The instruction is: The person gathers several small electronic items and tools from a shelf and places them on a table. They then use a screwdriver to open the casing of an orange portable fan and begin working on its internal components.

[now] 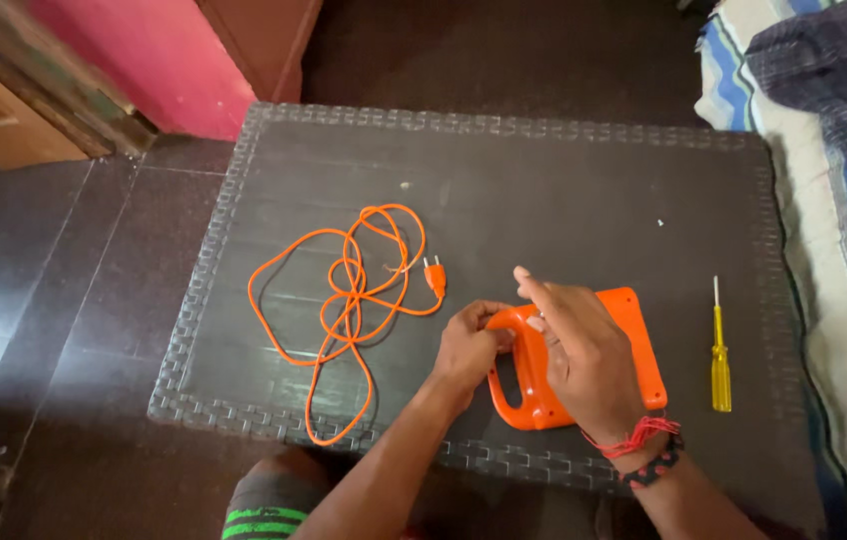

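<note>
Dim, soft, slightly blurred indoor light

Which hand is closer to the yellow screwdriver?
The right hand. It rests on the orange plastic piece, just left of the yellow screwdriver without touching it. The left hand grips that piece's handle, farther left.

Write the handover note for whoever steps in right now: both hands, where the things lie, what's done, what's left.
Left hand: grips the handle end of the orange plastic casing, fingers curled round it.
Right hand: rests over the casing's middle, forefinger raised; whether it holds anything small cannot be told.
Casing lies flat on the dark table, near its front edge.
Orange cord lies in a loose tangle to the left, its plug free on the table.
Yellow screwdriver lies untouched on the right.
Done: things laid out. Left: cord not yet joined to casing.
</note>
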